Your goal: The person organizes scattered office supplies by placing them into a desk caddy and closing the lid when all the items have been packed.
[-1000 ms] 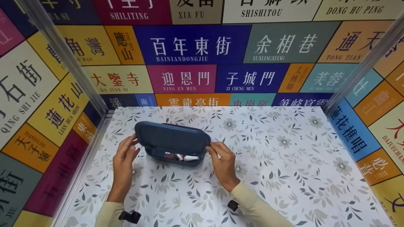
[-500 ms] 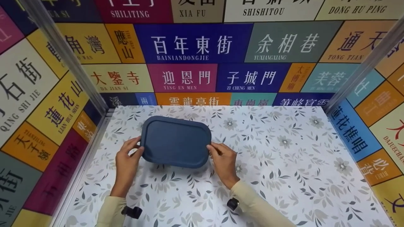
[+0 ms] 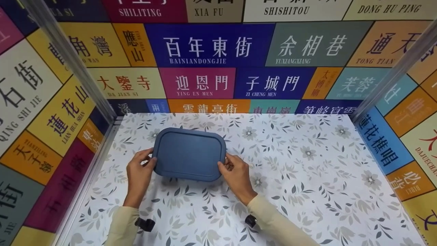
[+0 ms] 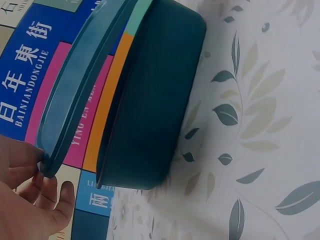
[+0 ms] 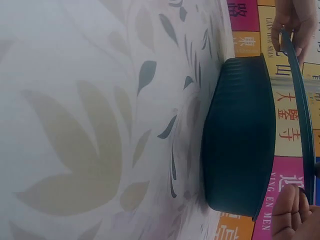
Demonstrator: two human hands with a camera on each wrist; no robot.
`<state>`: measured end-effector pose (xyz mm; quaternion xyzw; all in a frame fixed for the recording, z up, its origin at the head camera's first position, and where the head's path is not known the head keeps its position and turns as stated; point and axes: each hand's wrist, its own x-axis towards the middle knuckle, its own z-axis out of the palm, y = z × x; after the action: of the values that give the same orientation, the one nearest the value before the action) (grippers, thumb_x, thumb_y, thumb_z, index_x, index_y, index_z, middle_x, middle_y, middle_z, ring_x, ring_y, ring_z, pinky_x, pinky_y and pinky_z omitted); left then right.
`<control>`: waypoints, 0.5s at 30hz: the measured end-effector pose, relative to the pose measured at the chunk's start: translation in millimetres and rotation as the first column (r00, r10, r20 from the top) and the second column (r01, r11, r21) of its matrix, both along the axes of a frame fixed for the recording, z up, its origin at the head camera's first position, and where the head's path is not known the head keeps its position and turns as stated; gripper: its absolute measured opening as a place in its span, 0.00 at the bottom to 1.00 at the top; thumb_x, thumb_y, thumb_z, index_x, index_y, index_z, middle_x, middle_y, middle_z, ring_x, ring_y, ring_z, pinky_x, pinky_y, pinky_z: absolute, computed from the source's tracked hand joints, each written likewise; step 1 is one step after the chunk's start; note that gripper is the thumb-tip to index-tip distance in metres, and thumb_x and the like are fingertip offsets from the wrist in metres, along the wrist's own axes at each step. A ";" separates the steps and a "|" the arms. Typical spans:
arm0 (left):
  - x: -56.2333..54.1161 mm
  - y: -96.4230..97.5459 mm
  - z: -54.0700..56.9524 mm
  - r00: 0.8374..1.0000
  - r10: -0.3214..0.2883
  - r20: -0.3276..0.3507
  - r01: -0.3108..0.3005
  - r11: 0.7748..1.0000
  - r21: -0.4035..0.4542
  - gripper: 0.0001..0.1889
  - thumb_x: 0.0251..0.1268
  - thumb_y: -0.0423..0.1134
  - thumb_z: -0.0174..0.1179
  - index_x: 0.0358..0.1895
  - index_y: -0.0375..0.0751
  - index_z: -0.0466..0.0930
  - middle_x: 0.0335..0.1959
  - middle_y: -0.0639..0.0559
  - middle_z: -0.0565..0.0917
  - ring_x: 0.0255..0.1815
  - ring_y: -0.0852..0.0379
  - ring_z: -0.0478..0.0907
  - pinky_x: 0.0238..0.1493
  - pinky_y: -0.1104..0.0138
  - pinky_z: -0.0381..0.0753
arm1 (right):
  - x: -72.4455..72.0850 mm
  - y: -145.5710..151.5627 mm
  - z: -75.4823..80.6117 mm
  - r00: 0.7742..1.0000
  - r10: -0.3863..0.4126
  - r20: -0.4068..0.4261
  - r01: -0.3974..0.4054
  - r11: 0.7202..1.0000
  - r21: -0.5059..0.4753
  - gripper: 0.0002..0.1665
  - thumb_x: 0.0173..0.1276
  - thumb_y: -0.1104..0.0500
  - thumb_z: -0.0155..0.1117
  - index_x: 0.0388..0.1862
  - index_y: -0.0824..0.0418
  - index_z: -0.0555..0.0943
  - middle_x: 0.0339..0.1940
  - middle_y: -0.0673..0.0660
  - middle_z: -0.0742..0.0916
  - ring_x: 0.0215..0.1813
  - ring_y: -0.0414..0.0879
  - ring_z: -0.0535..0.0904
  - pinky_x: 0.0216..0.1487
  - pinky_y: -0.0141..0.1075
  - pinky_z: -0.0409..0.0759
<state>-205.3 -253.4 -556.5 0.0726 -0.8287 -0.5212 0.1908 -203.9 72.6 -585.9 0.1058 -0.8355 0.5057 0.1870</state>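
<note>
A dark blue rectangular lid with rounded corners (image 3: 189,155) hangs level between both hands. My left hand (image 3: 138,174) pinches its left edge between thumb and fingers; my right hand (image 3: 237,174) pinches the right edge. Below the lid stands a deep box of the same colour (image 4: 155,95), hidden in the head view. Both wrist views show a gap between the lid's edge (image 5: 301,110) and the box's rim, so the two are apart. What lies inside the box is out of sight now.
The box stands on a table with a white leaf-patterned cover (image 3: 307,191). Walls of colourful Chinese street-name panels (image 3: 211,48) enclose the back and sides. Metal posts (image 3: 75,65) rise at the back corners. A small black camera (image 3: 145,224) sits on each wrist.
The lid has swung from tilted up to nearly flat over the box, covering the small white and dark items seen inside earlier. My right fingers have shifted slightly inward along its edge.
</note>
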 end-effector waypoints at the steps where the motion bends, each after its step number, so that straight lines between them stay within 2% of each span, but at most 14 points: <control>1: -1.6 0.1 -1.3 1.000 -0.002 0.001 0.002 1.000 -0.002 0.18 0.74 0.23 0.67 0.64 0.31 0.88 0.60 0.39 0.87 0.53 0.47 0.83 0.61 0.55 0.87 | -0.4 -0.5 -0.8 1.000 0.006 0.012 -0.006 1.000 0.016 0.19 0.74 0.63 0.78 0.60 0.67 0.89 0.35 0.50 0.86 0.36 0.40 0.83 0.37 0.33 0.84; 4: -7.2 -0.8 -7.1 1.000 -0.013 0.005 0.013 1.000 0.004 0.19 0.74 0.22 0.66 0.65 0.28 0.87 0.60 0.36 0.87 0.56 0.43 0.85 0.63 0.47 0.86 | -1.3 -2.0 -3.7 0.999 0.013 0.031 -0.015 0.998 0.059 0.20 0.74 0.63 0.77 0.61 0.69 0.88 0.34 0.49 0.85 0.35 0.40 0.82 0.36 0.33 0.83; 9: -14.6 -1.7 -16.3 0.998 -0.037 0.041 0.036 0.999 0.011 0.20 0.75 0.23 0.65 0.67 0.27 0.85 0.62 0.35 0.85 0.62 0.41 0.84 0.65 0.47 0.85 | -3.9 -3.5 -8.1 0.999 0.008 0.041 -0.012 0.995 0.101 0.18 0.74 0.63 0.76 0.59 0.67 0.89 0.31 0.47 0.83 0.33 0.39 0.80 0.35 0.33 0.81; 12: -17.7 -2.0 -20.8 0.997 -0.047 0.054 0.046 0.999 0.010 0.20 0.75 0.24 0.64 0.67 0.28 0.85 0.63 0.35 0.85 0.63 0.41 0.84 0.65 0.49 0.85 | -5.8 -3.9 -9.2 0.998 0.013 0.060 -0.020 0.994 0.108 0.14 0.75 0.62 0.75 0.56 0.63 0.89 0.30 0.46 0.82 0.31 0.39 0.78 0.34 0.33 0.79; 15: -19.9 -2.8 -24.7 0.997 -0.052 0.062 0.052 0.999 0.005 0.20 0.75 0.24 0.64 0.67 0.29 0.86 0.62 0.35 0.85 0.63 0.41 0.84 0.63 0.59 0.86 | -7.3 -4.2 -10.2 0.996 0.027 0.082 -0.036 0.993 0.113 0.09 0.76 0.61 0.73 0.53 0.60 0.89 0.29 0.46 0.81 0.31 0.39 0.78 0.33 0.34 0.78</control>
<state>-225.3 -256.1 -581.2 0.0677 -0.8350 -0.5247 0.1512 -211.2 68.4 -596.2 0.1091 -0.8682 0.4636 0.1391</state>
